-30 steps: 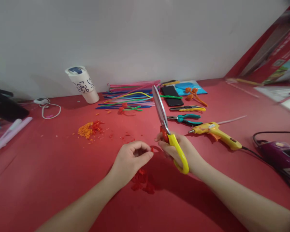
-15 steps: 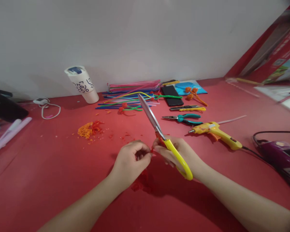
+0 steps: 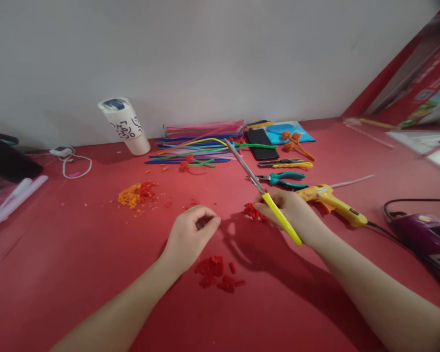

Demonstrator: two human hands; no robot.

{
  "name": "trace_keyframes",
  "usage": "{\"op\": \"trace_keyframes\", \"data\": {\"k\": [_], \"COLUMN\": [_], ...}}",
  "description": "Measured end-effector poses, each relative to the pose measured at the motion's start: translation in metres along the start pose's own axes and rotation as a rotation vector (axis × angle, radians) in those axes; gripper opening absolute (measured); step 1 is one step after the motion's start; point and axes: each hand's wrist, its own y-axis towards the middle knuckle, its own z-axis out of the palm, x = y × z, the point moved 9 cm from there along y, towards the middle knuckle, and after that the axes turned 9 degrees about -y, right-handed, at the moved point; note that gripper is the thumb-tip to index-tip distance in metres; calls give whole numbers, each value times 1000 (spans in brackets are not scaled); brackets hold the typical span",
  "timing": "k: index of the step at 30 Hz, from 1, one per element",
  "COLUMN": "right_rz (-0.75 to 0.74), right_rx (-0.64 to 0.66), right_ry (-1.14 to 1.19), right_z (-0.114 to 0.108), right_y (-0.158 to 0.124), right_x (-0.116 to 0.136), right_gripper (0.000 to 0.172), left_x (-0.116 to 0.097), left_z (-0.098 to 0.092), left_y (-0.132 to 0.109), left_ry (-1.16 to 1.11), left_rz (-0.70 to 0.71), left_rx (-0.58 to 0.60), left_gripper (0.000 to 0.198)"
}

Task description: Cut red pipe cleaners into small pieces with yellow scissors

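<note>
The left hand [image 3: 190, 233] has thumb and forefinger together; whether they pinch anything, I cannot tell. The right hand [image 3: 292, 212] grips the scissors [image 3: 273, 207], blades pointing far left, a red tuft [image 3: 251, 211] beside its fingertips. Red scraps [image 3: 215, 267] lie nearer, between the hands, on the worktop [image 3: 95, 254].

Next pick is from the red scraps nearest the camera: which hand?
Probably the left hand: it is nearer the red scraps and holds no visible tool, while the right hand holds yellow-handled scissors.
</note>
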Motion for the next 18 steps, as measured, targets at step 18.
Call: {"op": "trace_keyframes", "data": {"k": [18], "right_rz": [-40], "right_rx": [-22], "right_ry": [-95], "right_z": [3], "right_y": [-4], "right_x": [11], "right_gripper": [14], "left_x": [-13], "left_z": [49], "left_y": [-23], "left_ry": [268], "left_rz": [226], "left_rx": [580], "left_gripper": [16]}}
